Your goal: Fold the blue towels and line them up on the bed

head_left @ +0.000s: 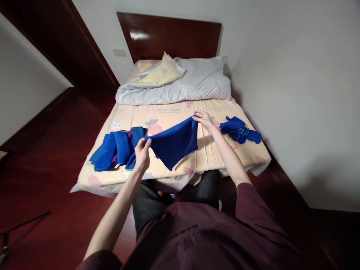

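A blue cloth hangs stretched between my two hands above the front part of the bed. My left hand pinches its left upper corner, and my right hand pinches the right upper corner, held a bit higher and farther away. The lower edge of the cloth droops to a point. Folded blue, teal and purple cloths lie on the bed just left of my left hand. To the right of my right hand rests a crumpled blue cloth pile with thin green edging.
The bed has a patterned peach sheet. A grey quilt and a pale yellow cloth lie near the dark headboard. A wall stands at the right; a thin black stand is at lower left.
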### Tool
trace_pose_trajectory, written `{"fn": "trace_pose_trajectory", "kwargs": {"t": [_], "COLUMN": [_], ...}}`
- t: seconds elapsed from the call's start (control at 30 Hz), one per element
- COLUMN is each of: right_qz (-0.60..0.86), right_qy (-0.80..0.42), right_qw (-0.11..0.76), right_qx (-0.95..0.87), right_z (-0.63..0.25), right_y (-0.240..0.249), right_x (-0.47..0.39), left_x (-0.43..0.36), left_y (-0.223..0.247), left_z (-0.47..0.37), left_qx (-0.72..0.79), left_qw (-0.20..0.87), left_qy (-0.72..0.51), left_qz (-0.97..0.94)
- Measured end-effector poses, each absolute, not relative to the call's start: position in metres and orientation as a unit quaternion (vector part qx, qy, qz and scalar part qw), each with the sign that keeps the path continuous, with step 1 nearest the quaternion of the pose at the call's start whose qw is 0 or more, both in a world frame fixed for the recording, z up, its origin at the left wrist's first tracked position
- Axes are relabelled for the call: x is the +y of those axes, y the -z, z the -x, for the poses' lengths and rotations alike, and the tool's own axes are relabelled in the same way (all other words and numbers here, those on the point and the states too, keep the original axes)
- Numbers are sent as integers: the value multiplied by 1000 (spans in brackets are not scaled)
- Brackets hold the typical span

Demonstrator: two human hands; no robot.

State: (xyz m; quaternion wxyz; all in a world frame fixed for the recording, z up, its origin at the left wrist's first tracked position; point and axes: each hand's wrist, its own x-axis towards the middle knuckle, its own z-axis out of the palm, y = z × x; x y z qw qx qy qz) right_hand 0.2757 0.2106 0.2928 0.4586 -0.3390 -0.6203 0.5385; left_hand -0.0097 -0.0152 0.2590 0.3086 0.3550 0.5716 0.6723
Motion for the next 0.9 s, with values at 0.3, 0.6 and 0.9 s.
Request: {"fn": "trace_pose_trajectory", "kwargs": {"t": [0.3, 0.6, 0.9], "right_qz": [335, 315, 348], "right_qy": [-437, -388, -382], "right_qw": [544, 598, 619], "right_qx": [-633, -626, -591], "right_z": [-286, -291, -310], "right_y": [-342, -364, -376], "right_x": [182, 152, 133], "left_x": [41, 55, 45], "left_y": [-344, -380, -410], "left_z": [71, 82, 63], "left_qx": [553, 561, 541], "left_qw": [218, 191, 191], "left_qy": [-703, -711, -693], "left_qz": [-391, -378, -437]}}
